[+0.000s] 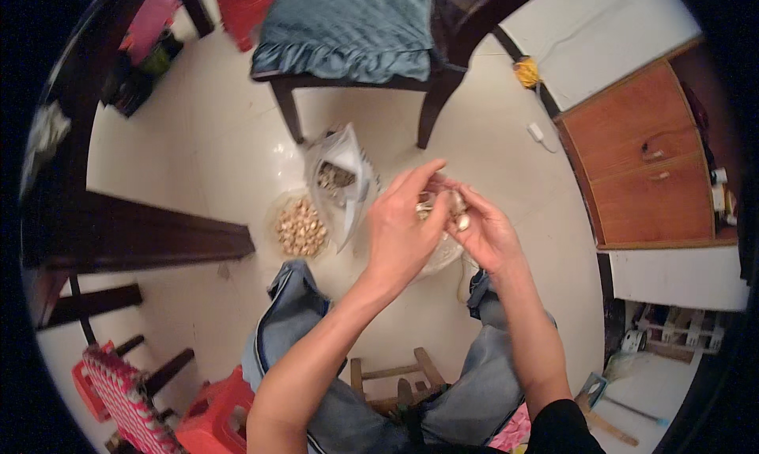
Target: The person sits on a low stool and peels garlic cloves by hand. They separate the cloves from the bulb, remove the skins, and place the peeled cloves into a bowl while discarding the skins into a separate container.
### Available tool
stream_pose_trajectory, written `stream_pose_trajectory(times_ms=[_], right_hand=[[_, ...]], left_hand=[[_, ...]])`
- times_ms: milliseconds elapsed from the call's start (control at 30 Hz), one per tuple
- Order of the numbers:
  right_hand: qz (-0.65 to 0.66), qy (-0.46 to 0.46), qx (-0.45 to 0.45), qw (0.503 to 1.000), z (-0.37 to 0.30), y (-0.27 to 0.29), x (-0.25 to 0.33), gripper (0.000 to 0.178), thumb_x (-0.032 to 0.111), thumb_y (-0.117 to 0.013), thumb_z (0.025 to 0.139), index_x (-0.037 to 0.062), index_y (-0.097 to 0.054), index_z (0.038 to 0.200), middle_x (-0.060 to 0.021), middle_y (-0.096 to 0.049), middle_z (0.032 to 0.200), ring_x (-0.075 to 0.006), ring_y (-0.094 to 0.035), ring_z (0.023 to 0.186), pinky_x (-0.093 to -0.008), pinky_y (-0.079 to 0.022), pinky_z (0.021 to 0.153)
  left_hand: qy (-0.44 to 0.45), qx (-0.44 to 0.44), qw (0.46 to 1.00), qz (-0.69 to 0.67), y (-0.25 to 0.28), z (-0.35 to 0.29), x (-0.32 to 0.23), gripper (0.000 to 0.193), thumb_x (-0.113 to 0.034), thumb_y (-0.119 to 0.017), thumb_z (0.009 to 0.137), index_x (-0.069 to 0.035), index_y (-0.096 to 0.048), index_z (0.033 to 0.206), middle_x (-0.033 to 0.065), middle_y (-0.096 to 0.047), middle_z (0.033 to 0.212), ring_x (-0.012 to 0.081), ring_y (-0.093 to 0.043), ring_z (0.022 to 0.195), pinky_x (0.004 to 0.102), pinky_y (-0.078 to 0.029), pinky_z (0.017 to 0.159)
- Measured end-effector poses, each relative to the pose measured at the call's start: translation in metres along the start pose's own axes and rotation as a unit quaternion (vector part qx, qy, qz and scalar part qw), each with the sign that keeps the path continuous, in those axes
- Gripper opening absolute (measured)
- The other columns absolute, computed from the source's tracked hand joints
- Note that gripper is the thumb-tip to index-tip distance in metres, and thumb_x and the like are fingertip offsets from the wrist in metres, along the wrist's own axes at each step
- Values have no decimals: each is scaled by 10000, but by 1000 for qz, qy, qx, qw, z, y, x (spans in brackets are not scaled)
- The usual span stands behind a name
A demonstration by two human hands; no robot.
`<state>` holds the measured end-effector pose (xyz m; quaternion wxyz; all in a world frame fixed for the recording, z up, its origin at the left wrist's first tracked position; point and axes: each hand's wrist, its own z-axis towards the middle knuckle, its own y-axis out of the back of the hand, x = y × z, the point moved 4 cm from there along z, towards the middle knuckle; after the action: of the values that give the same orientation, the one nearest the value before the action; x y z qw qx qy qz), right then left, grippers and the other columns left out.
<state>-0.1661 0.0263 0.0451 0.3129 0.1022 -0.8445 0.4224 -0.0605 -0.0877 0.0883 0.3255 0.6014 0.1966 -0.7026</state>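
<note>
My left hand (399,225) and my right hand (492,236) meet in front of me, fingers curled toward each other. Between their fingertips is a whitish piece that looks like garlic (456,204), and a small pale clove (463,222) shows against my right hand's fingers. Under the hands stands a clear bowl (444,258), mostly covered by them, so its contents hardly show. To the left, an opened plastic bag (345,151) holds greyish-brown bits. Beside the bag, a clear bowl (273,231) is filled with many pale tan cloves (301,228).
A dark wooden chair with a blue ruffled cushion (344,39) stands ahead. A low wooden stool (399,371) is between my legs. Red plastic stools (213,410) and a dark table leg (158,228) are at left. A brown cabinet (652,157) and white adapter (539,134) are at right.
</note>
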Motion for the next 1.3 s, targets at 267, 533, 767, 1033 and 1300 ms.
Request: stream_pose_trajectory(times_ms=[267, 533, 767, 1033, 1300], right_hand=[[29, -2, 85, 996, 26, 6, -67, 318, 237, -492, 1012, 15, -491, 1239, -68, -605, 1144, -141, -614, 998, -274, -545, 821], [-67, -185, 28, 980, 57, -18, -169, 285, 134, -545, 982, -63, -557, 1188, -123, -632, 1064, -175, -626, 904, -253, -537, 770], [-17, -203, -68, 977, 130, 3, -281, 232, 50, -542, 963, -93, -567, 1144, -154, -633, 983, -198, -631, 831, -279, -555, 723], [-144, -167, -128, 967, 187, -45, -325, 297, 122, -555, 948, -69, -556, 1175, -118, -617, 928, -200, -629, 767, -294, -553, 693], [-219, -124, -24, 968, 194, -14, -255, 346, 241, -612, 918, -13, -633, 1151, -104, -663, 1037, -189, -633, 922, -316, -531, 784]], left_hand=[[-6, -30, 999, -44, 0, -16, -11, 327, -36, -617, 828, -18, -629, 1154, 132, -663, 993, 218, -682, 822, 315, -551, 749], [49, -8, 994, -94, 9, -20, -7, 363, -38, -620, 828, -30, -596, 1191, 118, -634, 1016, 196, -685, 803, 307, -555, 739], [148, -3, 967, -209, 29, -12, -7, 388, -48, -624, 851, -29, -561, 1233, 133, -602, 1111, 202, -687, 850, 315, -561, 724], [184, -15, 955, -230, 54, -4, -9, 396, -57, -627, 864, -33, -550, 1252, 122, -598, 1120, 179, -675, 838, 304, -555, 718], [194, -7, 949, -247, 60, -10, -6, 409, -64, -637, 871, -37, -546, 1270, 115, -598, 1135, 167, -668, 849, 288, -552, 701]])
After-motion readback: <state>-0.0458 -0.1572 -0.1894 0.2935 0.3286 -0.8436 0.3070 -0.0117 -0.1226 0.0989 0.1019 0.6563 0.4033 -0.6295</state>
